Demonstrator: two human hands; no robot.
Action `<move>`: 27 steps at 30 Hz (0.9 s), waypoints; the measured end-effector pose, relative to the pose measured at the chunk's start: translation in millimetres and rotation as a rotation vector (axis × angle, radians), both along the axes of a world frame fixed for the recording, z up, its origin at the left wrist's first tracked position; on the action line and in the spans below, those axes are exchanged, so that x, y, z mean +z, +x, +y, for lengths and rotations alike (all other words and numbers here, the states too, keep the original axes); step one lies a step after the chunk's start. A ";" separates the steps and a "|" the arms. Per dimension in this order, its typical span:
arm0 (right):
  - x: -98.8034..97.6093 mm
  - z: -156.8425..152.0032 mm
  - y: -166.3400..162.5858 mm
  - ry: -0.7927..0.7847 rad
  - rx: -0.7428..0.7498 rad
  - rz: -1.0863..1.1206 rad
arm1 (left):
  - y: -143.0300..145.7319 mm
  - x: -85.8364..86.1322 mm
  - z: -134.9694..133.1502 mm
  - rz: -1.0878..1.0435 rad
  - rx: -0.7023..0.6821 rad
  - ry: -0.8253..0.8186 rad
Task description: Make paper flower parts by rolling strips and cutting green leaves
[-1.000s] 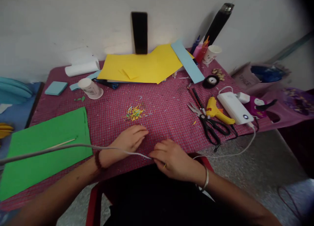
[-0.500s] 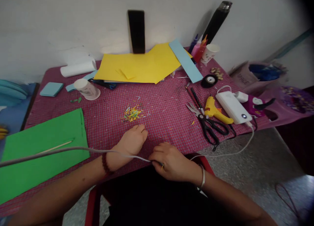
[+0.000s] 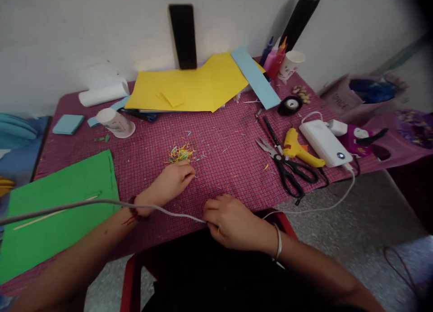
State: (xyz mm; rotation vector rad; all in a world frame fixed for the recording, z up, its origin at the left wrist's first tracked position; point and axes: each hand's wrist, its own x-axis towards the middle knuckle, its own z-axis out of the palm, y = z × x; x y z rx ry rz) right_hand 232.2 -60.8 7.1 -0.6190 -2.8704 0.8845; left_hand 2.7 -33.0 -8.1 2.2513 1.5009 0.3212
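My left hand (image 3: 176,179) is at the near side of a small heap of thin coloured paper shreds (image 3: 181,152). Its fingers are curled together in a pinch, and whatever lies between them is too small or hidden to make out. My right hand (image 3: 228,219) rests at the table's near edge with its fingers bent inward; their tips are out of sight. A thin white cable (image 3: 169,211) runs over my left wrist to the right hand and shows again beyond it. Whether that hand grips the cable or something else, I cannot tell.
To the right lie black-handled scissors (image 3: 286,167), a yellow glue gun (image 3: 299,149) and a white power bank (image 3: 325,142). Green sheet (image 3: 67,176) is at left, with a thin stick on it. Behind are a paper cup (image 3: 117,123), yellow paper (image 3: 196,88) and a leaning phone (image 3: 184,36).
My left hand has moved left and slightly away from me, up against the shred heap, and its fingers have drawn together. My right hand stays almost where it was. The view has shifted a little.
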 end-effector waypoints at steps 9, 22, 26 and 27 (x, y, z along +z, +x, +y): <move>1.1 0.3 1.1 -0.011 -0.002 -0.017 | 31.1 24.1 -4.2 0.544 -0.276 0.054; 0.1 0.2 2.1 -0.046 -0.019 0.011 | -27.1 17.0 19.3 0.260 -0.112 0.109; -0.6 -0.1 2.5 -0.047 -0.023 0.016 | -10.9 18.7 10.9 0.303 -0.271 0.080; -0.7 -0.2 2.7 -0.050 -0.023 0.018 | -7.4 19.5 10.0 0.340 -0.299 0.079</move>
